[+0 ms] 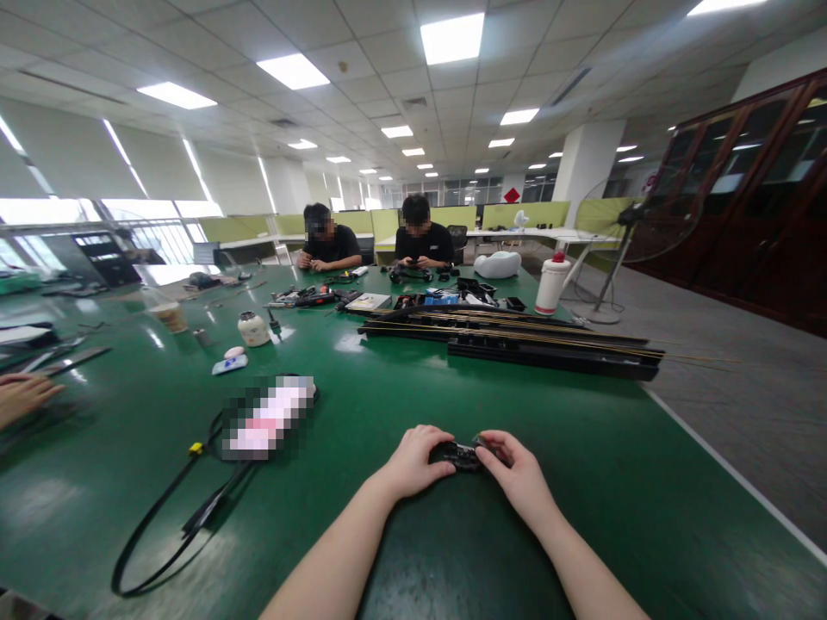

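A small black plastic part (462, 457) with an uneven, recessed upper face lies low over the green table (362, 534), between my two hands. My left hand (419, 461) is closed on its left end, thumb in front and fingers behind. At its right end, my right hand (507, 465) pinches with thumb and forefinger. A small dark piece shows at those right fingertips, too small to make out. To the left lies a black cable loop (139, 517) with a yellow tag (195, 449), beside a blurred-out flat object (271, 418).
Long black rails (556, 357) with thin brass-coloured rods lie beyond my hands. A white bottle (551, 284), a cream jar (252, 329), a drink cup (171, 317) and loose tools (316, 297) stand farther off. Two people sit across; another person's hand (26, 398) is at left.
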Tool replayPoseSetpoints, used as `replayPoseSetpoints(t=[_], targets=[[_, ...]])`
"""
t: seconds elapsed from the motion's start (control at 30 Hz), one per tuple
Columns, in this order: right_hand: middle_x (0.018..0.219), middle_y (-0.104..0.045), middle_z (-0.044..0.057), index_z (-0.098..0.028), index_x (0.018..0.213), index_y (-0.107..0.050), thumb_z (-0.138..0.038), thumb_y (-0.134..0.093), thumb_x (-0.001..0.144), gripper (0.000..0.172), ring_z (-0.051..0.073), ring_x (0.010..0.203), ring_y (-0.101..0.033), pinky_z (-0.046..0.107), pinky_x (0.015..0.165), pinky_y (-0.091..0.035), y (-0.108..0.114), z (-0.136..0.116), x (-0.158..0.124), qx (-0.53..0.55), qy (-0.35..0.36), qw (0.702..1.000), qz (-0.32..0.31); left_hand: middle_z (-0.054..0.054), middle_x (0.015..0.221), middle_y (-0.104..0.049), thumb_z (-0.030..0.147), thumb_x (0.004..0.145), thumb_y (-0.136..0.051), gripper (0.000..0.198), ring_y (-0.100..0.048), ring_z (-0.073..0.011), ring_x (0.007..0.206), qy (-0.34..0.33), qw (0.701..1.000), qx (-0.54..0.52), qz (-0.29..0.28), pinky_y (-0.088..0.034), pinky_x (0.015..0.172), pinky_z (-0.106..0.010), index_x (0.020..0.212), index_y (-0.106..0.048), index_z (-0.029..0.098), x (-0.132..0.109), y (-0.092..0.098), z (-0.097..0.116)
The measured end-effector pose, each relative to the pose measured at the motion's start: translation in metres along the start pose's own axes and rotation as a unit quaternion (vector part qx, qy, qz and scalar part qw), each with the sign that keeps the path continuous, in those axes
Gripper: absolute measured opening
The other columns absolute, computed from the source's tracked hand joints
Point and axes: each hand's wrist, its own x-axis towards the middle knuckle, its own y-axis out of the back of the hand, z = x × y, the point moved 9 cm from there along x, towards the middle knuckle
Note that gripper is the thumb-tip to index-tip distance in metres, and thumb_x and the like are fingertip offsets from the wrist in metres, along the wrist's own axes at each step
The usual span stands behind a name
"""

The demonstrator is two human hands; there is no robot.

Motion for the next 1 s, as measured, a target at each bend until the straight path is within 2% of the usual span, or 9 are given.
replayPoseSetpoints(t=[0.13, 0.27, 0.5, 0.77, 1.0], targets=[[0.088, -0.071, 0.009, -0.019, 0.087, -0.062, -0.050, -0.070, 0.061, 0.041, 0.025, 0.086, -0.066, 0.041, 0.083, -0.051, 0.009, 0.002, 0.001, 0.060, -0.018, 0.997, 0.038, -0.005, 0.111, -0.061, 0.034, 0.074, -0.069, 0.041, -0.052, -0.0243, 0.105, 0.002, 1.000, 0.000, 0.000, -0.038, 0.094, -0.037, 0.112, -0.059, 0.024, 0.000, 0.000, 0.000], [0.093, -0.071, 0.009, -0.019, 0.091, -0.061, -0.052, -0.070, 0.059, 0.046, 0.026, 0.092, -0.065, 0.041, 0.086, -0.051, 0.017, 0.000, 0.001, 0.083, -0.022, 0.994, 0.065, -0.005, 0.111, -0.061, 0.035, 0.074, -0.068, 0.041, -0.052, -0.0243, 0.105, 0.000, 1.000, -0.002, 0.000, -0.038, 0.094, -0.037, 0.112, -0.059, 0.024, 0.001, -0.001, 0.001], [0.095, -0.071, 0.010, -0.019, 0.092, -0.062, -0.047, -0.070, 0.060, 0.044, 0.026, 0.095, -0.064, 0.043, 0.090, -0.049, 0.029, 0.000, 0.000, 0.101, -0.030, 0.988, 0.114, -0.005, 0.112, -0.061, 0.035, 0.073, -0.069, 0.041, -0.052, -0.0244, 0.106, 0.003, 1.000, -0.002, 0.001, -0.038, 0.094, -0.037, 0.112, -0.059, 0.024, 0.000, 0.000, 0.000], [0.100, -0.069, 0.010, -0.018, 0.097, -0.061, -0.048, -0.071, 0.060, 0.048, 0.027, 0.100, -0.062, 0.044, 0.094, -0.046, 0.036, 0.002, -0.001, 0.136, -0.046, 0.979, 0.145, -0.004, 0.112, -0.061, 0.035, 0.074, -0.069, 0.042, -0.052, -0.0242, 0.105, -0.001, 1.000, -0.002, 0.000, -0.038, 0.094, -0.037, 0.112, -0.059, 0.024, -0.001, 0.002, 0.001], [0.103, -0.068, 0.010, -0.018, 0.102, -0.061, -0.048, -0.071, 0.061, 0.052, 0.026, 0.100, -0.062, 0.041, 0.089, -0.049, 0.040, 0.007, -0.001, 0.147, -0.047, 0.974, 0.167, -0.005, 0.111, -0.061, 0.035, 0.074, -0.069, 0.041, -0.052, -0.0242, 0.105, 0.006, 1.000, -0.003, -0.005, -0.038, 0.094, -0.037, 0.112, -0.060, 0.023, -0.001, 0.003, 0.001]])
